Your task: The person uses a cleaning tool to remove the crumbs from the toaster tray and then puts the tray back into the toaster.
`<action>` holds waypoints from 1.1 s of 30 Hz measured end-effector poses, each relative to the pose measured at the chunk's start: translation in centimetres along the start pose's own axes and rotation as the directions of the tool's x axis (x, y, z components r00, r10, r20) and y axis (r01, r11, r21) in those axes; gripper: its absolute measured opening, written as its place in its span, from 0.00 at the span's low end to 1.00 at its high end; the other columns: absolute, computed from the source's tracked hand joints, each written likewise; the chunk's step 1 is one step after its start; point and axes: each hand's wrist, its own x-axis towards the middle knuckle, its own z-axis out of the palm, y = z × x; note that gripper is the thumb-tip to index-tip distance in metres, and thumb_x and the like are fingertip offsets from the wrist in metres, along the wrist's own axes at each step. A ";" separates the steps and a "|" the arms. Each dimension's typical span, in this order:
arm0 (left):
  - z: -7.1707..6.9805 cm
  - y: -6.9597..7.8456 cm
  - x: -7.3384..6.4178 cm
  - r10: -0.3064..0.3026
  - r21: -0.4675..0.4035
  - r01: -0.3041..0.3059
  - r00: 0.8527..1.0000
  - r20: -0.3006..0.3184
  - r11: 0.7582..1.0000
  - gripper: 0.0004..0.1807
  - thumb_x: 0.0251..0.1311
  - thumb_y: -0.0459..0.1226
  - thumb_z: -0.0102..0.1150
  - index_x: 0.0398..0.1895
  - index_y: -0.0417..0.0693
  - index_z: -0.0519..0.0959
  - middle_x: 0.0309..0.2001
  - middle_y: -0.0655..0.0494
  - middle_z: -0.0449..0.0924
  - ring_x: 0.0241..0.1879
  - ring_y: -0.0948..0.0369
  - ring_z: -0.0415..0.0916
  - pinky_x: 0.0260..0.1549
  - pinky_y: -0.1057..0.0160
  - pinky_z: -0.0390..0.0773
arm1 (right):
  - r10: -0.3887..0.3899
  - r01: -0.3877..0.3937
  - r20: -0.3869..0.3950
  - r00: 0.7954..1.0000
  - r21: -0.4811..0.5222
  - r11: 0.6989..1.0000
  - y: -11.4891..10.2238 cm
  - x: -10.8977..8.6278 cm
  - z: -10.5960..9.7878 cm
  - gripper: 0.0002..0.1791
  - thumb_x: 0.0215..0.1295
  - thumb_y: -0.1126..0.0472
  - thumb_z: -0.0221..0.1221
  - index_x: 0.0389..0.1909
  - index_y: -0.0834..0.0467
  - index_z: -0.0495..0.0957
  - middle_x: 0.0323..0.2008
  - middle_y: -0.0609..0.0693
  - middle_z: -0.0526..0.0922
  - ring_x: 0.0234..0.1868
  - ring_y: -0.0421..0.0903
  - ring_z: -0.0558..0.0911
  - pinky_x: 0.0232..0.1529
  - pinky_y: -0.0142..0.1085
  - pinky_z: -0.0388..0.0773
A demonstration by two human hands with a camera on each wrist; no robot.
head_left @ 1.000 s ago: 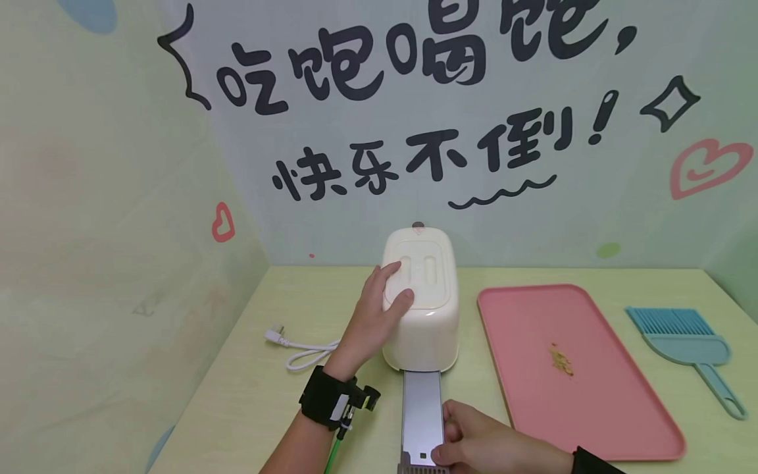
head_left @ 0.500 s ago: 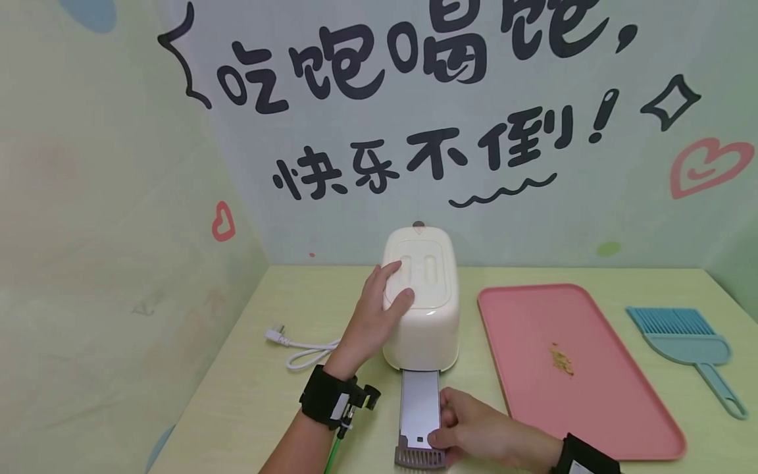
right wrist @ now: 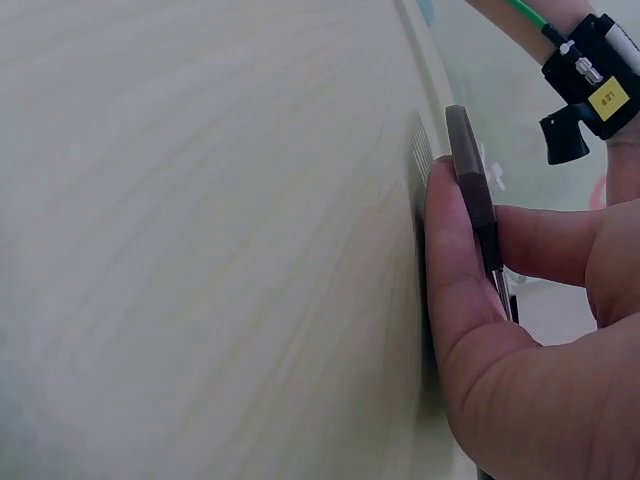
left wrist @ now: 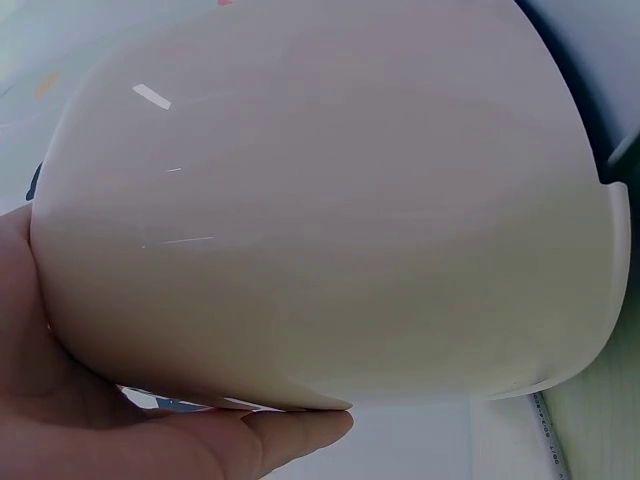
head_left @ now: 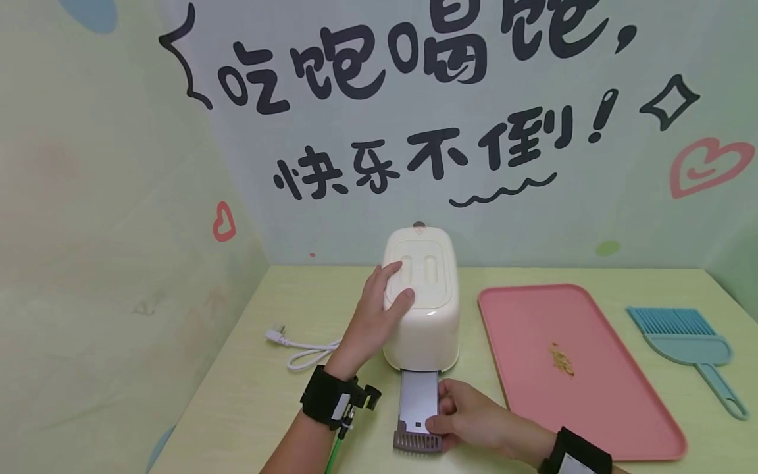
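Note:
A cream toaster (head_left: 420, 336) with a lid on top stands mid-table. My left hand (head_left: 370, 309) rests on the lid's left side, thumb and forefinger lying over it; its other fingers are hidden in the head view. From the toaster's near end sticks out a metal crumb tray (head_left: 418, 395) with a dark slotted end. My right hand (head_left: 474, 418) pinches this tray's right corner, thumb above and fingers beneath. In the right wrist view the dark end (right wrist: 470, 165) lies between thumb and fingers, close over the table.
Right of the toaster lies a pink tray (head_left: 568, 421) with a small heap of crumbs (head_left: 561, 360). Beyond it is a blue brush (head_left: 683, 345). A white power cord (head_left: 308, 352) with its plug lies left of the toaster. Behind the table rises a printed wall (head_left: 355, 224).
My right hand has moved away from me and slightly left, sliding the crumb tray further into the toaster. Less of the metal shows now. The left hand has stayed on the lid.

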 end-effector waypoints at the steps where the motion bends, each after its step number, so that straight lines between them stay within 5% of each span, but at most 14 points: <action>1: 0.0 0.0 0.0 0.000 -0.001 0.000 1.000 -0.001 1.000 0.35 0.75 0.53 0.54 0.82 0.58 0.63 0.86 0.46 0.45 0.84 0.44 0.44 0.75 0.30 0.54 | -0.003 0.003 -0.006 1.000 0.001 1.000 0.0 0.0 0.0 0.17 0.66 0.75 0.65 0.47 0.68 0.66 0.30 0.54 0.78 0.31 0.47 0.84 0.34 0.40 0.88; 21: 0.2 -0.1 -0.1 0.011 0.011 -0.011 1.000 -0.009 1.000 0.35 0.75 0.53 0.54 0.82 0.57 0.63 0.85 0.46 0.46 0.84 0.44 0.44 0.75 0.30 0.54 | -0.021 0.020 -0.078 0.997 -0.009 1.000 0.1 1.0 -1.1 0.25 0.69 0.71 0.65 0.57 0.76 0.63 0.33 0.57 0.82 0.27 0.49 0.85 0.32 0.46 0.89; 33: 0.2 -0.1 -0.1 0.012 0.017 -0.012 1.000 -0.010 1.000 0.35 0.75 0.53 0.54 0.82 0.57 0.63 0.85 0.46 0.47 0.84 0.44 0.43 0.74 0.30 0.55 | 0.001 0.004 -0.196 0.981 0.026 1.000 -0.1 1.6 -1.5 0.16 0.69 0.73 0.65 0.44 0.70 0.65 0.34 0.58 0.76 0.27 0.49 0.86 0.35 0.45 0.90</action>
